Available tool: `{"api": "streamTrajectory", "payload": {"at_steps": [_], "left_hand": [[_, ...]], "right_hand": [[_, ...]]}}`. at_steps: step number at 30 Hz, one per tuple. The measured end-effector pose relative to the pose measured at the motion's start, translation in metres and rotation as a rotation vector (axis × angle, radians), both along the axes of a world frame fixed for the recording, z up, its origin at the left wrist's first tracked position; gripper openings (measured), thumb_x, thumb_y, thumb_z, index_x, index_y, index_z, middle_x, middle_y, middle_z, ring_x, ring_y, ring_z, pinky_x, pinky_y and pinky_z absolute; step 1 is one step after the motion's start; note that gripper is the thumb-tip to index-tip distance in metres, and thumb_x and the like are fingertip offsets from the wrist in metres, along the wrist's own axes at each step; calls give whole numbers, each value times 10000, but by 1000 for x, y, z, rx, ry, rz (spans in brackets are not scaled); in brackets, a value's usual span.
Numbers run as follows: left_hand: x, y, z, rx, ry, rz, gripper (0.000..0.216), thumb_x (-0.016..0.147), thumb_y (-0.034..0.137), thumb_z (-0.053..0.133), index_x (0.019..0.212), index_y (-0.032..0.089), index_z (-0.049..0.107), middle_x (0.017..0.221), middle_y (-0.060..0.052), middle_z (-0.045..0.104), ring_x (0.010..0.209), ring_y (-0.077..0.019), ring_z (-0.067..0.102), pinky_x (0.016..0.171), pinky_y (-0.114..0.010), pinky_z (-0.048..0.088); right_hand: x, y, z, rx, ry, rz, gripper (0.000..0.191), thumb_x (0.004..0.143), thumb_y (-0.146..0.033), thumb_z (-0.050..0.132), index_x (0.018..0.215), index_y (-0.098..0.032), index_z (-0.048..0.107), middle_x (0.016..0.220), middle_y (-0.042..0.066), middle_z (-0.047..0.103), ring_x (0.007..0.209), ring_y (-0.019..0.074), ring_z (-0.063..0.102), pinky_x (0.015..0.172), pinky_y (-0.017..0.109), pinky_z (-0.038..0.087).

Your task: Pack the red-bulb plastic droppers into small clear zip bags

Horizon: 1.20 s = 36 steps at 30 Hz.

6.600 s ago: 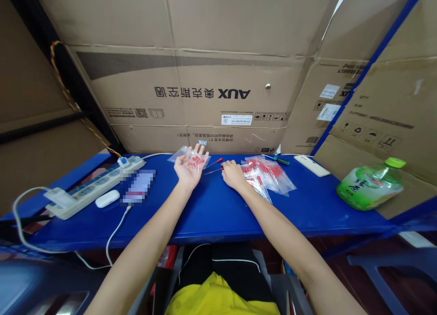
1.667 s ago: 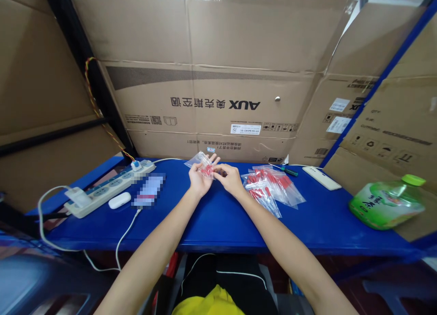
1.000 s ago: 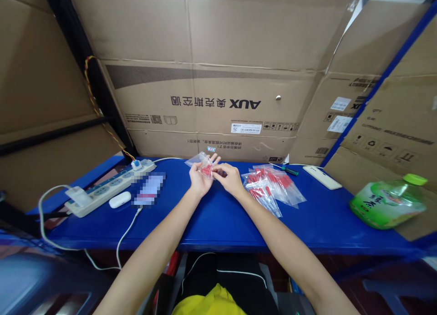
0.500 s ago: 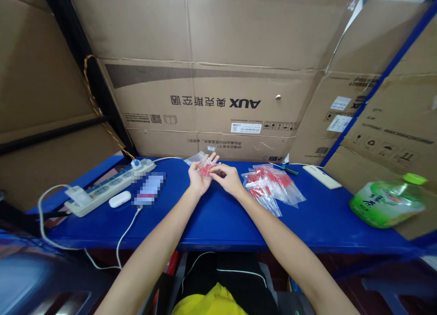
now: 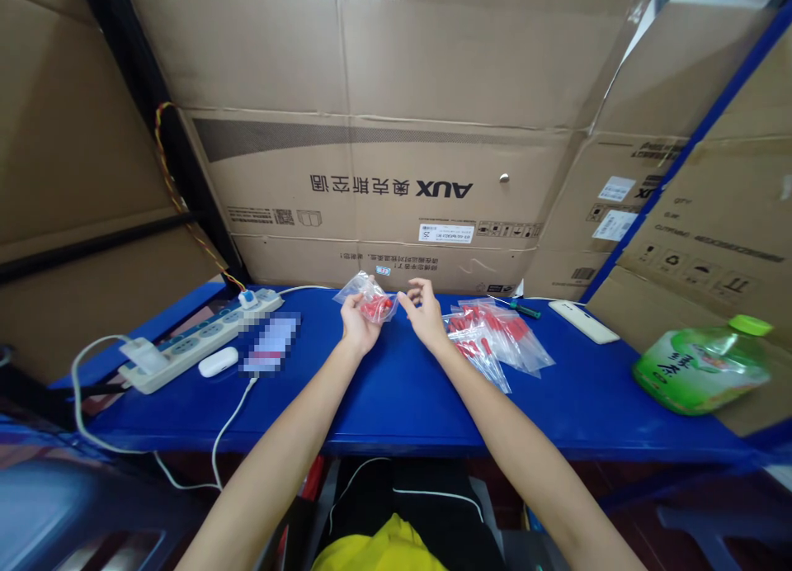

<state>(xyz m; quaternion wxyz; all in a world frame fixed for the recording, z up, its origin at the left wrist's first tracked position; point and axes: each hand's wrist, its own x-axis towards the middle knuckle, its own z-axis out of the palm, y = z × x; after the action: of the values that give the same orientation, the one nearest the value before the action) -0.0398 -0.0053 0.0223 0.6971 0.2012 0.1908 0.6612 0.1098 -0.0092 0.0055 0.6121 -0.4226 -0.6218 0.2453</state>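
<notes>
My left hand (image 5: 360, 325) is closed round a clear plastic bag (image 5: 352, 287) with small red pieces (image 5: 376, 309) inside, held just above the blue table. At the bag's right edge, my right hand (image 5: 424, 313) pinches the plastic between thumb and forefinger, its other fingers loosely curled. What the red pieces are is too small to make out. Close by on the right, several flat clear bags (image 5: 525, 352) with red pieces in them lie overlapping on the table.
A green screwdriver (image 5: 525, 309) and a white flat device (image 5: 583, 320) lie behind the bags. Far right is a green bottle (image 5: 699, 369). On the left are a power strip (image 5: 204, 340), a white case (image 5: 218, 362) and a phone (image 5: 272, 342) on a cable. Cardboard (image 5: 396, 76) walls the back.
My right hand has moved slightly right, from over the red pieces to the bag's right edge, and its fingers have lifted. The bag in my left hand now shows more fully.
</notes>
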Motion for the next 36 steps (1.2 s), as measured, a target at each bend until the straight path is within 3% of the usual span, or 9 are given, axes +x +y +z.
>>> {"api": "streamTrajectory", "payload": {"at_steps": [3, 6, 11, 15, 21, 25, 29, 32, 36], "left_hand": [[0, 1, 0, -22, 56, -45, 453, 863, 219, 467, 1256, 121, 671, 830, -76, 741, 696, -206, 702, 704, -328, 592], [0, 3, -2, -61, 116, -101, 344, 869, 199, 484, 1118, 92, 695, 849, -112, 758, 758, -220, 723, 774, -343, 613], [-1, 8, -6, -155, 244, -151, 258, 895, 190, 553, 1087, 111, 707, 869, -106, 770, 716, -182, 722, 719, -286, 622], [-2, 10, -6, -262, 286, -44, 209, 940, 205, 578, 1102, 140, 693, 807, -82, 749, 687, -168, 727, 634, -229, 616], [-7, 13, -5, -183, 234, -185, 295, 897, 77, 512, 1106, 39, 717, 921, -163, 778, 740, -152, 743, 580, -143, 589], [-10, 16, -6, -205, 177, -186, 379, 868, 84, 519, 1206, 36, 684, 868, -157, 763, 730, -166, 739, 568, -147, 591], [-11, 15, -4, -214, 147, -206, 410, 894, 98, 491, 1264, 24, 652, 836, -155, 753, 735, -179, 743, 567, -159, 592], [-13, 15, -5, -222, 201, -254, 392, 948, 203, 511, 1269, 34, 659, 869, -174, 766, 737, -205, 752, 541, -200, 585], [-15, 21, -14, -237, 375, -259, 586, 1007, 574, 455, 1262, 92, 672, 1045, -234, 773, 738, -264, 766, 444, -265, 511]], "right_hand": [[1, 3, -4, -101, 42, 196, 381, 920, -520, 633, 1186, -248, 603, 692, -62, 614, 546, 127, 540, 554, 258, 459], [1, 4, -4, -92, 102, 276, 316, 903, -467, 616, 1114, -237, 664, 642, -59, 601, 527, 121, 541, 546, 254, 459], [4, 5, 4, -85, 176, 233, 311, 873, -459, 605, 1058, -223, 687, 800, 9, 719, 617, 138, 607, 558, 259, 499], [10, 5, 8, -43, 151, 186, 300, 876, -446, 619, 1078, -228, 656, 1018, 59, 774, 756, 160, 662, 606, 263, 516], [17, 2, 11, 117, -100, 76, 385, 832, -210, 600, 1207, -231, 686, 1138, 61, 738, 842, 176, 652, 682, 285, 519], [22, 2, 12, 238, -283, 13, 463, 825, -130, 577, 1250, -256, 710, 1214, 72, 699, 989, 222, 612, 803, 337, 539], [24, 3, 9, 242, -387, 58, 215, 915, -255, 674, 1111, -254, 762, 1092, 61, 741, 938, 229, 612, 809, 356, 516], [22, 2, 10, 255, -330, 47, 138, 971, -336, 670, 939, -248, 771, 951, 52, 768, 898, 227, 640, 832, 368, 508], [19, -3, 20, 272, -148, -40, 207, 975, -402, 668, 862, -246, 744, 971, 63, 773, 926, 234, 674, 850, 372, 529]]}}
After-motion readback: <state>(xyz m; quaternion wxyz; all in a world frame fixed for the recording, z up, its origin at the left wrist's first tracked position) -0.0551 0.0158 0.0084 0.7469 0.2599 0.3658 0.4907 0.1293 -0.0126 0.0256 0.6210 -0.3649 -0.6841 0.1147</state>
